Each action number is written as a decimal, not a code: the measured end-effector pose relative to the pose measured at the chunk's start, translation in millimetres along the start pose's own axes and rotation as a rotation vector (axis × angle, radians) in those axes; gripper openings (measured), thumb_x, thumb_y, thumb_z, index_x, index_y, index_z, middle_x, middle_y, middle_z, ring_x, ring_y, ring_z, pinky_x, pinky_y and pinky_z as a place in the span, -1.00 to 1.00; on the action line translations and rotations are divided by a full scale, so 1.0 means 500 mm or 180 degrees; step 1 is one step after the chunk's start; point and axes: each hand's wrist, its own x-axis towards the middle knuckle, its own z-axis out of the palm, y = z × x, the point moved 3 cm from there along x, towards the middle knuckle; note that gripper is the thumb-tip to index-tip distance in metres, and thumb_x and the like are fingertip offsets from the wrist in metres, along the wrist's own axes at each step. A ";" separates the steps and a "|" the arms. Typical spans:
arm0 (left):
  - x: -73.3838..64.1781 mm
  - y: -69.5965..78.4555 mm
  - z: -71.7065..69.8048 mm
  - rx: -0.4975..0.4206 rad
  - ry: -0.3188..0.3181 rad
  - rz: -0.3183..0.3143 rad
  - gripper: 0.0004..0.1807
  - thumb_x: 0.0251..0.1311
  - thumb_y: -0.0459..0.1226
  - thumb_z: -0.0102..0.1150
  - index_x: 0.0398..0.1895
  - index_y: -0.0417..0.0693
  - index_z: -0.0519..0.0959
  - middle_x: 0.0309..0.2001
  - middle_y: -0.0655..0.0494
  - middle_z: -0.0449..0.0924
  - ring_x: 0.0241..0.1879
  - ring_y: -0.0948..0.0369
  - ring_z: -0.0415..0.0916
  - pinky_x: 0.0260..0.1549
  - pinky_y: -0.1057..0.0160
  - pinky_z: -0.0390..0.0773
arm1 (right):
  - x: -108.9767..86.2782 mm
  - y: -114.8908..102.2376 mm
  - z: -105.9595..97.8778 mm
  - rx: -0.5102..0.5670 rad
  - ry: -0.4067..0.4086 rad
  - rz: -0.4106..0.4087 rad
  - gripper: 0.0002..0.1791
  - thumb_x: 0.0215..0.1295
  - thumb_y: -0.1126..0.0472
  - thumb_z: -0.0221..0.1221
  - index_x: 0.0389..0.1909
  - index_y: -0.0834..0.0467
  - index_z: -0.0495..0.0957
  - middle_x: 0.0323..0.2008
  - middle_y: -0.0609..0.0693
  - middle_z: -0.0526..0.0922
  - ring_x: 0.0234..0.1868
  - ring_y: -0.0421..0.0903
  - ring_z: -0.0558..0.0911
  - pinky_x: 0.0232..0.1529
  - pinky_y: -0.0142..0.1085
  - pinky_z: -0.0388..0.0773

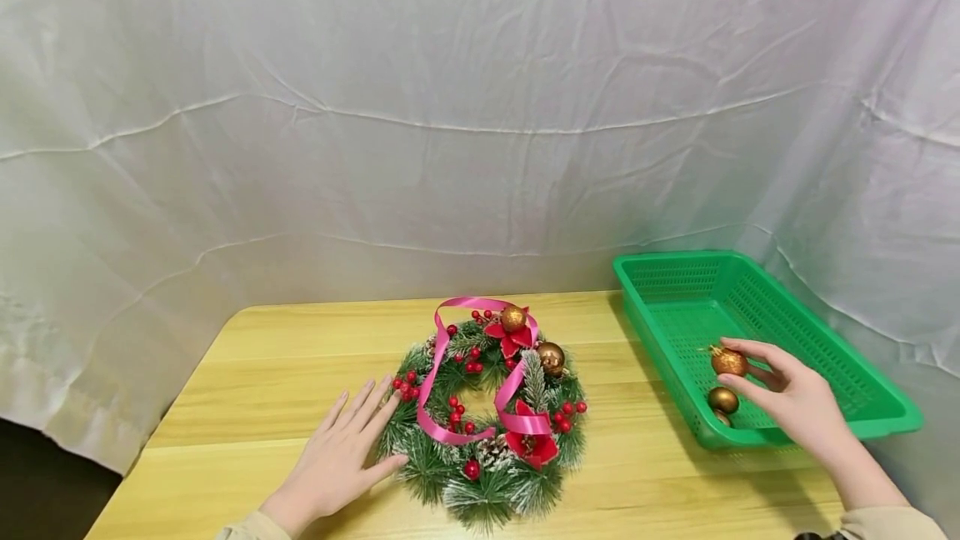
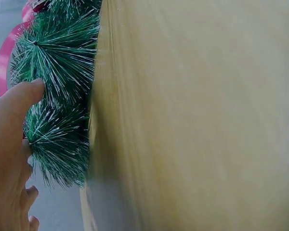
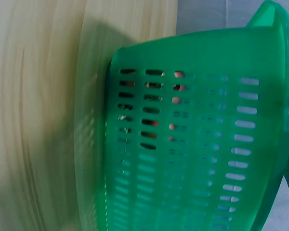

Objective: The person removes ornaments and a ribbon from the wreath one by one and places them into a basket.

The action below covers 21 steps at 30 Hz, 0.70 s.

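Note:
A green wreath (image 1: 480,502) with red berries, red flowers and pine cones lies flat on the table. A pink ribbon (image 1: 426,407) loops loosely over it. Two gold balls sit on its upper right, one glittery (image 1: 513,319) and one shiny (image 1: 551,357). My left hand (image 1: 341,448) is spread flat at the wreath's left side, thumb by the green needles (image 2: 58,62). Over the green basket (image 1: 750,438), my right hand (image 1: 795,394) pinches a glittery gold ball ornament (image 1: 729,362) between thumb and fingers. In the right wrist view the basket's wall (image 3: 197,53) hides most of that hand.
More gold balls (image 1: 723,399) lie in the basket's near left corner. The basket stands at the table's right side, close to the white cloth backdrop (image 1: 480,190). Wooden tabletop (image 1: 285,365) extends left of the wreath and between wreath and basket.

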 end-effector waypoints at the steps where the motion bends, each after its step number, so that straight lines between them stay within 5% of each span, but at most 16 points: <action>1: 0.000 0.000 0.000 0.0002 0.0003 0.0001 -0.09 0.20 0.37 -0.19 0.49 0.07 0.07 0.53 0.16 -0.24 0.47 0.10 -0.20 0.40 -0.01 -0.27 | 0.000 0.003 -0.002 -0.0013 0.0009 -0.0001 -0.44 0.19 0.15 0.32 0.25 0.00 0.47 0.14 -0.39 0.44 -0.03 -0.65 0.40 -0.16 -0.68 0.45; 21: -0.002 0.001 0.000 0.0015 0.0040 0.0024 -0.09 0.21 0.36 -0.18 0.50 0.07 0.06 0.53 0.14 -0.22 0.45 0.02 -0.09 0.40 -0.02 -0.25 | 0.011 0.088 -0.053 -0.0217 -0.0069 0.0437 -0.39 0.24 -0.01 0.26 0.31 -0.02 0.40 0.05 -0.45 0.37 -0.14 -0.71 0.39 -0.37 -0.61 0.47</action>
